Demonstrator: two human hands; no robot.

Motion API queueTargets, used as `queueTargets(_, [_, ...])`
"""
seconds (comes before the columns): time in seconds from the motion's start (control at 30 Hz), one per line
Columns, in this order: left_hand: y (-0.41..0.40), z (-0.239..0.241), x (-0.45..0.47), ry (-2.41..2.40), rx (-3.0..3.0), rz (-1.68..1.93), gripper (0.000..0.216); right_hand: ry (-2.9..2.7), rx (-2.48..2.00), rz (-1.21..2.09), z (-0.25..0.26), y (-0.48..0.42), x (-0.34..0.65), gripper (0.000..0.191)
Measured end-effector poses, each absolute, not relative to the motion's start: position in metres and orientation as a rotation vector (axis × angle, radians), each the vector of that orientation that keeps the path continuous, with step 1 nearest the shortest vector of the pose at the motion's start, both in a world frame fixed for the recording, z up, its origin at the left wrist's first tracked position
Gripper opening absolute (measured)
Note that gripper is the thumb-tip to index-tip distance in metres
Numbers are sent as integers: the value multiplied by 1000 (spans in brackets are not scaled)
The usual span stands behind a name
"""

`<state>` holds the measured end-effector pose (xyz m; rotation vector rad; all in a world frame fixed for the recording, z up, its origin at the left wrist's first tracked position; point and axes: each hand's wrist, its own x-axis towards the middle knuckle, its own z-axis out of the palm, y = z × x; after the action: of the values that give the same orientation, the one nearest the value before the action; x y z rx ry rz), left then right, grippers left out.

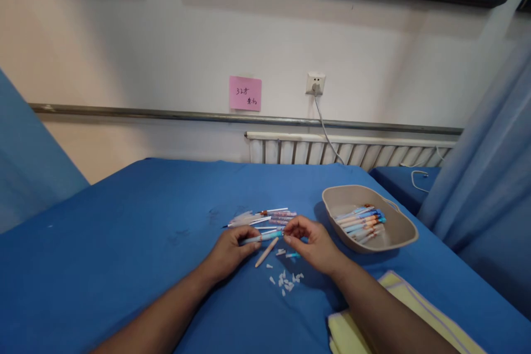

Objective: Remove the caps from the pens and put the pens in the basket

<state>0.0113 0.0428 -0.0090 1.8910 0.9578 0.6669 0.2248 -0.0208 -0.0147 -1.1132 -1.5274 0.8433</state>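
Observation:
A pale pen (269, 236) with a teal end lies level in my left hand (232, 251), thumb and fingers closed around its barrel. At the teal end, the thumb and forefinger of my right hand (309, 240) are pinched together; what sits between them is too small to make out. Just below the pen, a beige pen barrel (266, 253) rests on the blue cloth. Near the right fingertips is a small teal piece (292, 255), beside a small pale piece (281, 252). Closer to me lies a scatter of little white tips (286, 282).
Behind my hands are several thin refills (261, 221) and patterned pink barrels (284, 215). A beige basket (409, 235) holding several pens (360, 224) stands at the right. A folded yellow cloth (398, 287) lies under my right forearm. The blue-covered table (124, 243) meets the wall.

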Motion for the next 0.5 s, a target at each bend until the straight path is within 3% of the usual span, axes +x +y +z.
queueTargets(0.5, [39, -7, 13, 1018, 1938, 619, 18, -1599, -1207, 848, -20, -19, 225, 7])
